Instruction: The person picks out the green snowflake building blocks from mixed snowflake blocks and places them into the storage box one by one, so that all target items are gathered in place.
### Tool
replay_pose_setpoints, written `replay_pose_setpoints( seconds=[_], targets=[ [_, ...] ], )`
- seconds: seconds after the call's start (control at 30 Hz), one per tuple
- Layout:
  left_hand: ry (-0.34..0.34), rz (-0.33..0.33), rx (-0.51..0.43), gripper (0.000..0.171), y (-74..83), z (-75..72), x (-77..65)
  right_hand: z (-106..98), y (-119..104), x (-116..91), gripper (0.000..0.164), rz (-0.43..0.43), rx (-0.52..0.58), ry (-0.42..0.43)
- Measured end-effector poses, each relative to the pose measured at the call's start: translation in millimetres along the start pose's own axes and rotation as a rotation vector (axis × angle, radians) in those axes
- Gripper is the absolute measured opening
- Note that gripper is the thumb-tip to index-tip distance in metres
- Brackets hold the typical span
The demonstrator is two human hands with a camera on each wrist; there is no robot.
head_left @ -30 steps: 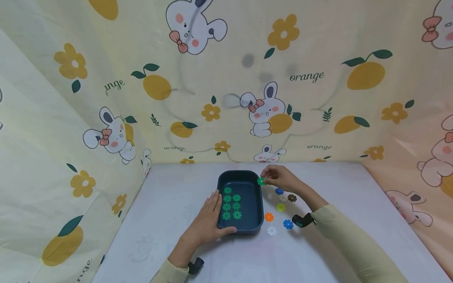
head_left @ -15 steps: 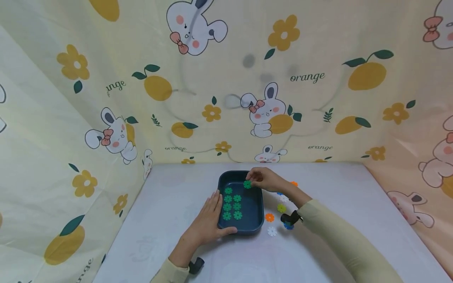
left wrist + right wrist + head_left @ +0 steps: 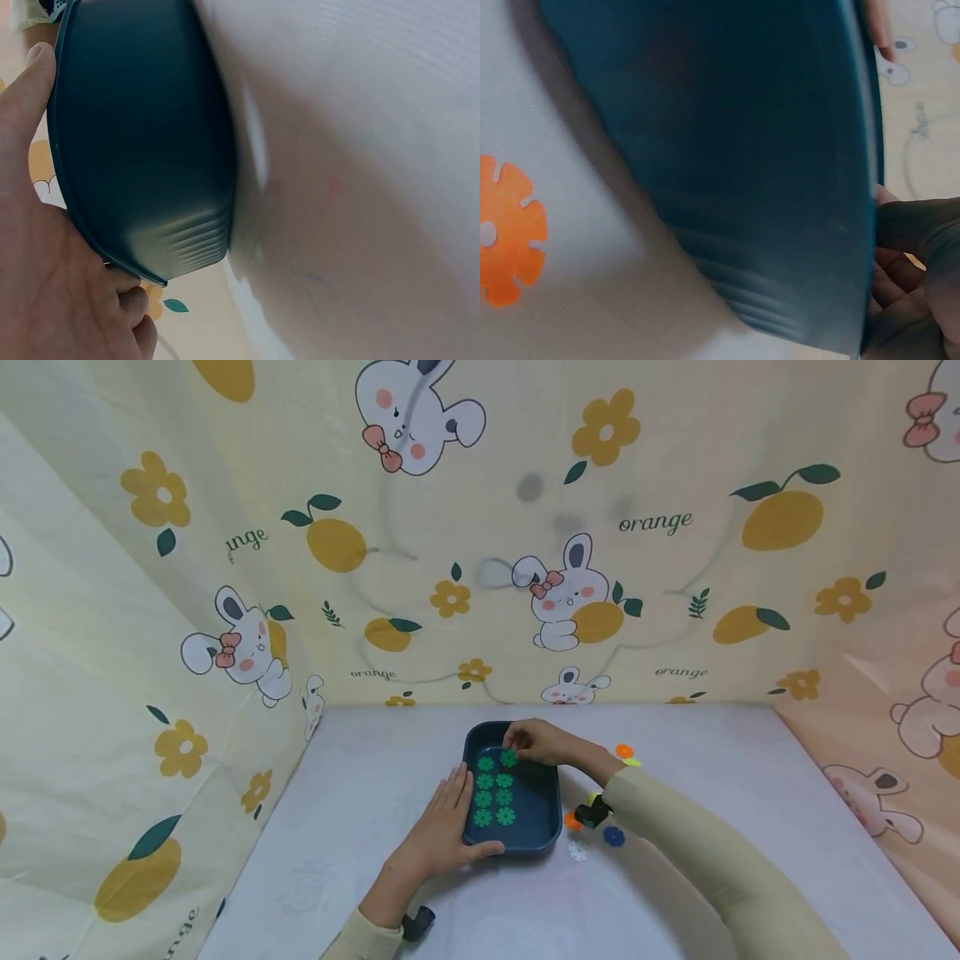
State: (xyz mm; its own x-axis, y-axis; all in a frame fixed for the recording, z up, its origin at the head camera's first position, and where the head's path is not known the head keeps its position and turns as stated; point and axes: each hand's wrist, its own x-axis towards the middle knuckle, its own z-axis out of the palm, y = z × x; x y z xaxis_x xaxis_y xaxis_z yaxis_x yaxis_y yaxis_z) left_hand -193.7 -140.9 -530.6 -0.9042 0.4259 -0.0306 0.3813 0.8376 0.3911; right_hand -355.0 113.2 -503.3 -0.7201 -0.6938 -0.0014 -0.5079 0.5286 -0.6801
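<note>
A dark blue rectangular tray (image 3: pixel 536 827) stands on the table, with several green notched plastic discs (image 3: pixel 504 797) laid in two columns along its left half. My left hand (image 3: pixel 442 827) rests on the tray, its straight fingers along the left rim and its thumb at the front rim. In the left wrist view the thumb (image 3: pixel 34 86) touches the tray's edge. Inside the tray's far part, my right hand (image 3: pixel 543 743) pinches another green disc (image 3: pixel 508 758) at the top of the right column. The right wrist view shows the tray's wall (image 3: pixel 765 150) hiding those fingertips.
Right of the tray lie loose notched discs: an orange disc (image 3: pixel 624 750), a blue disc (image 3: pixel 614 837), a white disc (image 3: pixel 577 851) and others partly hidden by the right arm. An orange disc (image 3: pixel 510 232) appears close by in the right wrist view. A patterned cloth (image 3: pixel 450 527) surrounds the table.
The right hand has carried the green disc leftward from beyond the tray's right rim to the head of the right column. The left hand and tray have stayed in place.
</note>
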Motion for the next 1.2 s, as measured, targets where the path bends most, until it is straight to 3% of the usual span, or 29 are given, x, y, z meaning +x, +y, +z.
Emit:
replay_pose_setpoints(
  seconds=[0.63,0.87,1.2],
  targets=[
    [-0.010,-0.011,0.012,0.125,2.4,0.2,-1.6,10,2,14,0.016,0.046,-0.098,-0.057],
    [-0.006,-0.005,0.009,0.125,4.3,-1.8,-3.5,14,3,16,0.016,0.074,-0.180,-0.053],
    [-0.009,-0.013,0.005,0.126,2.4,1.1,-2.6,18,2,16,0.015,0.102,-0.210,-0.039]
  ],
)
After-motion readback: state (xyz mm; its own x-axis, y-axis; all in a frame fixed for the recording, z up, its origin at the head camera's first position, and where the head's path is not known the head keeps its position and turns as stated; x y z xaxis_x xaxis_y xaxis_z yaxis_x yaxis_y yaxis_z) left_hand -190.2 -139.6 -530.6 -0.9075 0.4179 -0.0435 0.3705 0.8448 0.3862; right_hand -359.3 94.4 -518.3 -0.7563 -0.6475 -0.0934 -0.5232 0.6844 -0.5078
